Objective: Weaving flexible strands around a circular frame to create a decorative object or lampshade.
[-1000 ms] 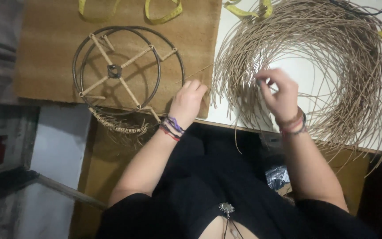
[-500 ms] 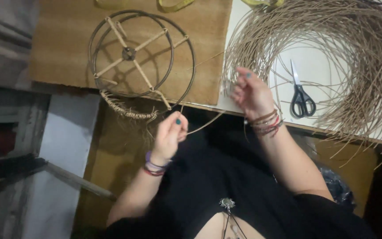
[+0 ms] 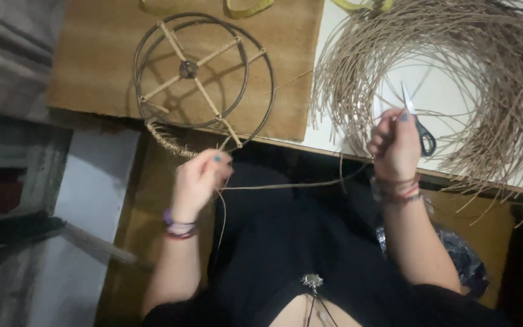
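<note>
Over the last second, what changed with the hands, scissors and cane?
The right hand picked up the scissors from the table. The left hand drew back off the mat, pinching a cane strand. The wire frame and cane coil stayed put.

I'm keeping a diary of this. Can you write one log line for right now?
left hand: pinching rattan strand | right hand: holding scissors | wire frame: on mat edge | rattan coil: on table

one round wire frame (image 3: 204, 79) is lying there, one pair of scissors (image 3: 417, 121), one big coil of cane strands (image 3: 455, 79), and two hands are showing.
</note>
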